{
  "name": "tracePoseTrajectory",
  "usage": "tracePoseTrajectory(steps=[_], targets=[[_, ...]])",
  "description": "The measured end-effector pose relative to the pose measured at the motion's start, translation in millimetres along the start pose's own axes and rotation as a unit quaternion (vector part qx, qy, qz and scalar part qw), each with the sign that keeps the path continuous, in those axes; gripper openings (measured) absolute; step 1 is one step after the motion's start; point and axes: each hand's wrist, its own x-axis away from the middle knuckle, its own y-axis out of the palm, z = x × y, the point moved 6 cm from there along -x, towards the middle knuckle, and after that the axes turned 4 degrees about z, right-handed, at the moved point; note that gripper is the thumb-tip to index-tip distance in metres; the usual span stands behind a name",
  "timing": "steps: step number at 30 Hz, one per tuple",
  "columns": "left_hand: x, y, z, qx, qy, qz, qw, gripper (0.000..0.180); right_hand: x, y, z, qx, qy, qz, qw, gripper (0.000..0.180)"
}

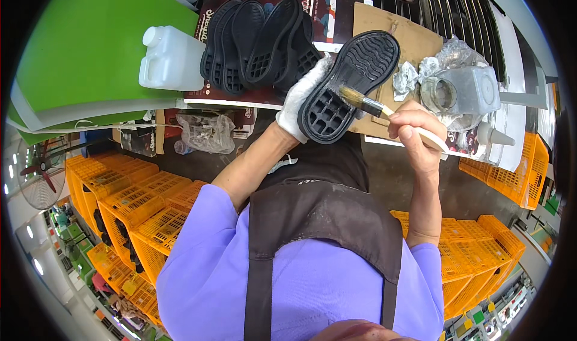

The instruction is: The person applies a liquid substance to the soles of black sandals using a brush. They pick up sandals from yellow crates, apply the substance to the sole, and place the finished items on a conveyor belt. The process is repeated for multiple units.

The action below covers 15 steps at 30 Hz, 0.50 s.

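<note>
Cardboard sheet [415,40] covers the tabletop [517,52], orange crates [138,203] below. A white jug [171,58] sits beside stacked soles [258,40]. Gloved left hand [300,97] grips a black shoe sole [348,85]; right hand [415,130] pinches a brush [366,103] touching it.

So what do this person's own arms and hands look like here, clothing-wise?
The left hand wears a white fabric glove ending at the wrist. The right hand is bare, with no glove. Both forearms are uncovered; short lilac sleeves stop near the elbows, under a dark brown apron.
</note>
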Motion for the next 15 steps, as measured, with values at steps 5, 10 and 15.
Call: tracePoseTrajectory(steps=[5, 10, 15], targets=[[0, -12, 3, -0.029, 0.009, 0.012, 0.999, 0.055, 1, -10, 5, -0.032, 0.03, 0.093, 0.995, 0.019], [11, -26, 12, -0.085, -0.015, -0.038, 0.996, 0.058, -9, -44, 37, 0.197, 0.097, 0.219, 0.951, 0.019], [20, -38, 11, -0.008, -0.07, 0.042, 0.997, 0.06, -13, -55, 86, 0.527, 0.061, 0.079, 0.844, 0.023]])
